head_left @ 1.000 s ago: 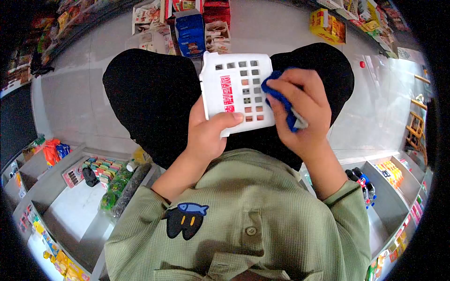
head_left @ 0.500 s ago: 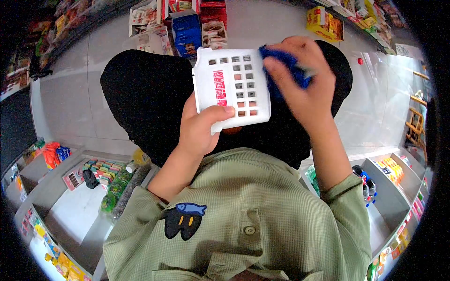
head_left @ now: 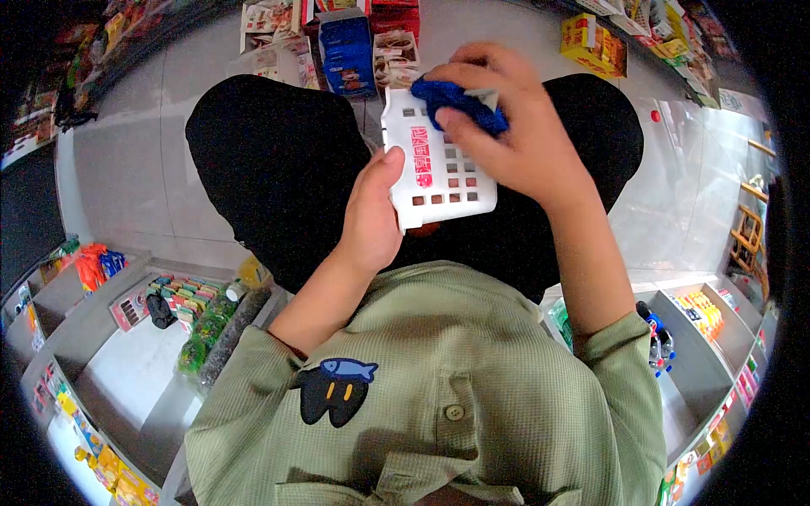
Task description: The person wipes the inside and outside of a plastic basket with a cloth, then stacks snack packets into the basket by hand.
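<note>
A white plastic basket (head_left: 460,181) with square holes and red lettering is held above my lap. My left hand (head_left: 374,211) grips its left side, thumb on the edge and the other fingers hidden behind. Bunched in my right hand (head_left: 515,126) is a dark blue cloth (head_left: 460,105) with a pale patch, pressed on the basket's upper right part. The cloth covers some of the top holes.
Beyond my knees stand a blue packet box (head_left: 346,55) and boxes of small packs. A yellow box (head_left: 593,44) is at the upper right. Shelves with green bottles (head_left: 202,337) lie at the left, more shelving with dark bottles (head_left: 658,337) at the right.
My right hand has moved with the cloth from the basket's right edge, off it, then left onto its upper part. My left thumb has shifted from the basket's face to its left edge.
</note>
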`<state>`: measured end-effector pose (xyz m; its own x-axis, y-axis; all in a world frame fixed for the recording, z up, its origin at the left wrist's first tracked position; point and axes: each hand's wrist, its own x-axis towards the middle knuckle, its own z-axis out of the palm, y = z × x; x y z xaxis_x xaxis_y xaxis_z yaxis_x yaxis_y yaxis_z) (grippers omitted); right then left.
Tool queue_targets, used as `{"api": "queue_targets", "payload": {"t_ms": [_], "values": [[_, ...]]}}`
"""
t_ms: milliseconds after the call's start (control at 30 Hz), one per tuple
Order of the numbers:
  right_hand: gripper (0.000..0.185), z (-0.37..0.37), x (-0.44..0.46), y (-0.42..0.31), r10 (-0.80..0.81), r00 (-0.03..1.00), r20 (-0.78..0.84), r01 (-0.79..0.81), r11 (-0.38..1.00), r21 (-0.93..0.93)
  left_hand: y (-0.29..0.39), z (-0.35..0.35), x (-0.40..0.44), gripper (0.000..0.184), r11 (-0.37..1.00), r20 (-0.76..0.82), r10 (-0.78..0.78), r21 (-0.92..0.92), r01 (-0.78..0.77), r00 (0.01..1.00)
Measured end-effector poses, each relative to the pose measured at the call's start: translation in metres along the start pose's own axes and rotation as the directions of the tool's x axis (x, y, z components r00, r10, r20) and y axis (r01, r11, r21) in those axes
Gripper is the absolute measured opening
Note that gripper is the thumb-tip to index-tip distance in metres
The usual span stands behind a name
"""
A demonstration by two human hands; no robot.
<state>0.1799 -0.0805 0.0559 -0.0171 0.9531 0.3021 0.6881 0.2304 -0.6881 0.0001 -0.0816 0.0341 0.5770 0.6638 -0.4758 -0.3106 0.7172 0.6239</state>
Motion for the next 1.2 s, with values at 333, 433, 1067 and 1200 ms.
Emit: {"api": "queue_targets", "payload": {"t_ms": [333, 433, 1067, 1200], "values": [[0.037, 0.011, -0.006, -0.007, 0.063, 0.992, 0.113, -0.047, 0.989, -0.138, 0.001, -0.004, 0.009, 0.046, 0.996, -0.008, -0.074, 0.059, 0.074, 0.997], [0.034, 0.016, -0.011, -0.031, -0.076, 0.984, 0.164, 0.097, 0.987, -0.126, -0.007, -0.005, 0.016, 0.046, 0.991, -0.125, -0.004, 0.133, 0.021, 0.992], [0.047, -0.009, -0.048, -0.050, -0.121, 0.945, 0.304, 0.139, 0.989, -0.039, 0.003, 0.003, 0.013, 0.068, 1.000, -0.029, 0.010, 0.017, -0.009, 1.000], [0.034, -0.015, -0.043, -0.041, 0.017, 0.994, 0.106, -0.003, 0.991, -0.134, 0.006, -0.001, 0.005, 0.065, 0.992, 0.051, -0.039, 0.119, 0.033, 0.998]]}}
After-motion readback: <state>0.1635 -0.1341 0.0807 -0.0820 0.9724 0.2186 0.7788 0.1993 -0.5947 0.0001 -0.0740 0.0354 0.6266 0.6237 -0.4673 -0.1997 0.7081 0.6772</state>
